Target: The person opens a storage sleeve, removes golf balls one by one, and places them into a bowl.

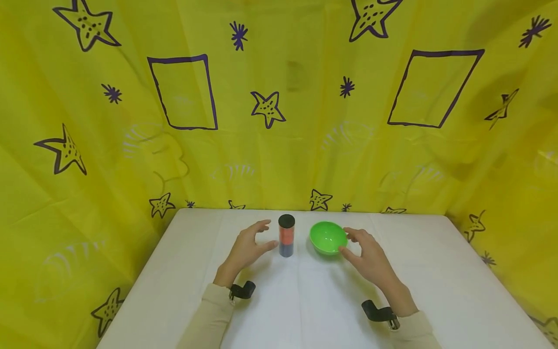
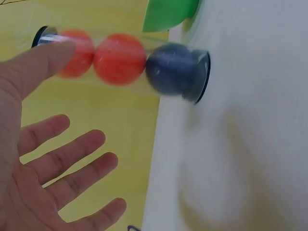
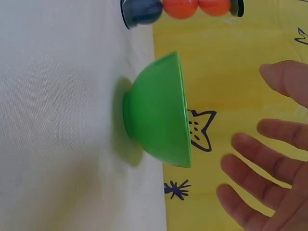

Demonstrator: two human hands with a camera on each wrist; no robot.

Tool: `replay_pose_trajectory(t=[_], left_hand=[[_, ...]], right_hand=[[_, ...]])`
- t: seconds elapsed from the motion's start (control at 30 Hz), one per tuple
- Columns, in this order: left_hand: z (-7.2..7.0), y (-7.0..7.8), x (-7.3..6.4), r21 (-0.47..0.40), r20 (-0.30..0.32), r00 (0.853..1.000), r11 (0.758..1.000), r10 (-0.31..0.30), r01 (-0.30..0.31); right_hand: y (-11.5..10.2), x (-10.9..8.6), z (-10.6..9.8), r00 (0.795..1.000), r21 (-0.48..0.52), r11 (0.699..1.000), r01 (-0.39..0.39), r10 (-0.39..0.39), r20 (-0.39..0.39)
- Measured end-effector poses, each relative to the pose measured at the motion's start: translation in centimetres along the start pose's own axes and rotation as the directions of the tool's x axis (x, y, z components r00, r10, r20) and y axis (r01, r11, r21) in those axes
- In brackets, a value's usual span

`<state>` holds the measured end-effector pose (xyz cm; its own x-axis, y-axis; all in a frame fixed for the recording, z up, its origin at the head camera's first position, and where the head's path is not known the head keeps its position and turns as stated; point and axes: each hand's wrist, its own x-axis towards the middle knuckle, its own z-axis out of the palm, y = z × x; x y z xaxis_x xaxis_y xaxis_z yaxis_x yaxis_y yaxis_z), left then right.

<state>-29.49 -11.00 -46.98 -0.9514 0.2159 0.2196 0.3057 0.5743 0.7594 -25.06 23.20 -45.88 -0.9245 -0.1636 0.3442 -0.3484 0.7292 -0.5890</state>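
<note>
A clear tube (image 1: 286,236) with a black lid stands upright on the white table; in the left wrist view the tube (image 2: 120,60) shows two orange-red balls and a dark blue ball inside. Just left of it is my left hand (image 1: 248,247), thumb and fingers spread, holding nothing. To the tube's right a green bowl (image 1: 328,238) sits upright, its inside bare. My right hand (image 1: 368,254) is at the bowl's right side with fingers parted. The right wrist view shows these fingers (image 3: 260,173) apart from the bowl (image 3: 159,113).
A white cloth covers the table (image 1: 287,310). Behind it and at both sides hangs a yellow curtain (image 1: 296,155) printed with stars and frames. Each wrist wears a black camera mount, one on the left (image 1: 242,290) and one on the right (image 1: 377,311).
</note>
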Motion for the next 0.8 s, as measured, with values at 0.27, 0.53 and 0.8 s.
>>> replay_pose_trajectory(t=[0.27, 0.53, 0.8], left_hand=[[2.9, 0.3, 0.8, -0.064, 0.029, 0.999, 0.997, -0.035, 0.037], [4.8, 0.5, 0.8, 0.014, 0.028, 0.994, 0.994, -0.109, 0.109], [5.4, 0.4, 1.0, 0.048, -0.005, 0.997, 0.996, -0.076, 0.076]], right_hand=[[-0.4, -0.1, 0.3, 0.993, 0.084, 0.996, -0.003, -0.007, 0.121], [-0.6, -0.1, 1.1, 0.983, 0.111, 0.994, -0.021, 0.000, 0.181], [-0.9, -0.3, 1.9, 0.973, 0.118, 0.993, -0.030, 0.002, 0.231]])
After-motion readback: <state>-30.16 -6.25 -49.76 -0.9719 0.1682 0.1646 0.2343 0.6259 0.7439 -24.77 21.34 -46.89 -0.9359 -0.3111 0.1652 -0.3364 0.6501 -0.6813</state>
